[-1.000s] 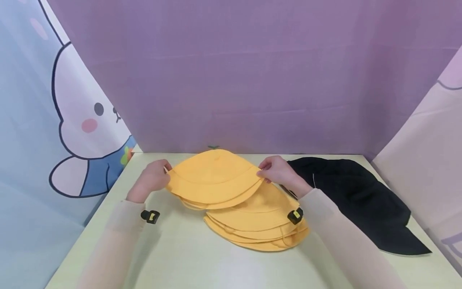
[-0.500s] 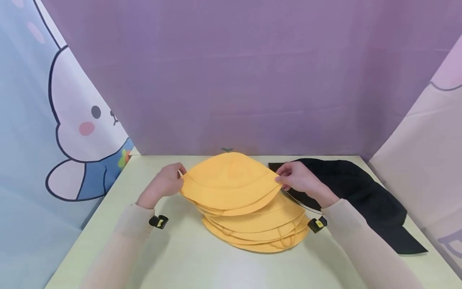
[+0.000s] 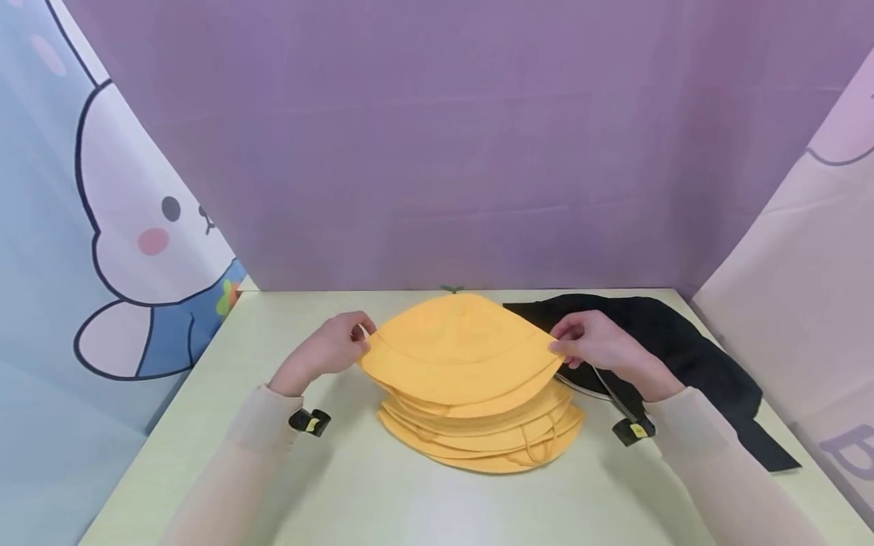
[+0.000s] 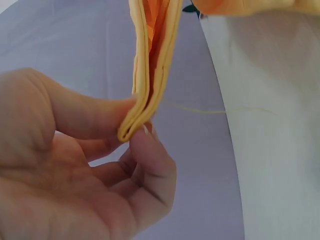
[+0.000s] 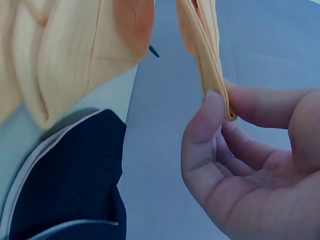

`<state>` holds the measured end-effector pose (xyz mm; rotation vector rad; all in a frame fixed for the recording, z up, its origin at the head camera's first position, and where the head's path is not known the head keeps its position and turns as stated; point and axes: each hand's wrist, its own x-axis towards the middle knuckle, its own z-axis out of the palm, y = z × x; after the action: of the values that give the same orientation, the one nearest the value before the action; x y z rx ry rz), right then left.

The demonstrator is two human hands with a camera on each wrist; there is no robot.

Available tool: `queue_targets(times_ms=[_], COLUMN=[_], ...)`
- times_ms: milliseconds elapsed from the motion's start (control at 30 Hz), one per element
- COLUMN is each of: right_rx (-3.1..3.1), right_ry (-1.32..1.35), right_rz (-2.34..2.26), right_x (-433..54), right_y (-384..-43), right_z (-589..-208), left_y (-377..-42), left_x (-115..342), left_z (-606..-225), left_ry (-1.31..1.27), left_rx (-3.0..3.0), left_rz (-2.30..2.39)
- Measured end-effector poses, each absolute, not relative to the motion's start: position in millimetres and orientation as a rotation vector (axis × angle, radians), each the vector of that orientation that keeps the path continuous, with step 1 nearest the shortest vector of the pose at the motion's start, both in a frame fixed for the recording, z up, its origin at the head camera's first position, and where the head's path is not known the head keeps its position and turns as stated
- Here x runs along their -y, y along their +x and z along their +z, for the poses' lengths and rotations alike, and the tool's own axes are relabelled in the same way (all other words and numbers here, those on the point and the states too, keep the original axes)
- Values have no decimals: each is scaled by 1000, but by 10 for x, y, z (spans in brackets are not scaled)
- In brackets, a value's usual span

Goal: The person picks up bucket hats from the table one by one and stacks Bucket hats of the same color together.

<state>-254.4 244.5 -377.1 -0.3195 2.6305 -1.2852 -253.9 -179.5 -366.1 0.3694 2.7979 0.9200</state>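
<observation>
A yellow bucket hat [image 3: 460,353], folded flat, hangs between my two hands above a stack of similar yellow hats [image 3: 478,447]. My left hand [image 3: 333,345] pinches its left brim corner between thumb and fingers. At the opposite corner, my right hand [image 3: 601,345] pinches the brim the same way. Both wrist views show the doubled brim edge [image 4: 145,95] gripped at its fold. The held hat covers much of the stack's upper part, and whether the two touch I cannot tell. A small green sprout [image 3: 452,289] shows at the held hat's top.
Black hats [image 3: 655,341] lie on the right of the pale table [image 3: 382,508], partly behind my right hand and forearm. A purple cloth [image 3: 437,152] rises along the table's back edge. Printed curtains [image 3: 157,227] flank both sides. A loose thread [image 4: 225,111] trails near the left hand.
Both hands have carried the held yellow hat to the right, from the stack's upper left to over the stack. Their pinch on its two corners has stayed the same.
</observation>
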Motion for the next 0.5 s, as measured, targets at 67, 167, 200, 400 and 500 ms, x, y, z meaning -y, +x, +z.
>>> queue_targets(times_ms=[67, 167, 200, 400, 500], right_rx=[-2619, -2604, -2597, -2545, -2514], right_ry=[-325, -334, -332, -333, -327], right_rz=[-1287, -1285, -1285, -1314, -1330], right_x=[-2500, -2569, -2592, -2697, -2744], right_y=[-2512, -2478, -2470, -2392, -2353], right_z=[-3782, -3812, -3827, -3925, -3987], left_y=[-2521, -2481, -2469, -2408, -2378], left_x=[1773, 1733, 1719, 1640, 1608], left_z=[-3676, -3705, -3716, -3779, -3837], left_ry=[396, 413, 415, 448, 457], left_rx=[-2764, -2721, -2709, -2659, -2631], left_rz=[946, 969, 971, 973, 993])
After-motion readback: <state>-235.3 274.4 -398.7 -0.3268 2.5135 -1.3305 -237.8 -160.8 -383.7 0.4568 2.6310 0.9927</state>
